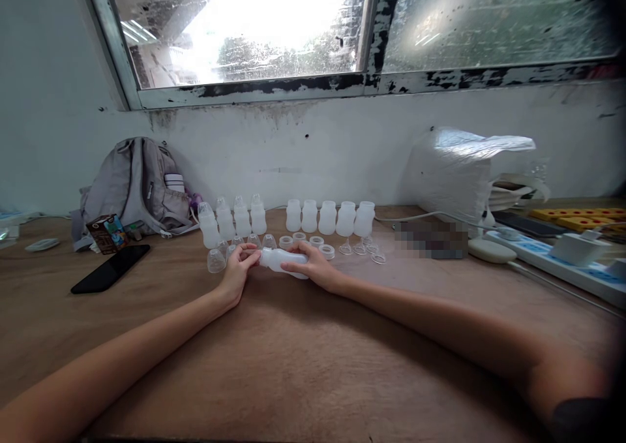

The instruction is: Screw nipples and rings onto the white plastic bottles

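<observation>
A white plastic bottle [281,258] lies sideways between my hands over the wooden table [293,358]. My right hand [313,267] wraps its body. My left hand [239,268] pinches its neck end, fingers closed on the cap part. Behind stand several capped bottles [232,221] on the left and several open bottles [328,217] on the right. Clear caps [216,260], white rings [327,251] and clear teats [360,247] lie in front of them.
A grey backpack [139,188] leans on the wall at left, with a small carton [107,232] and a black phone [111,268] near it. At right are a white plastic bag [460,169], a power strip [557,260] and cables.
</observation>
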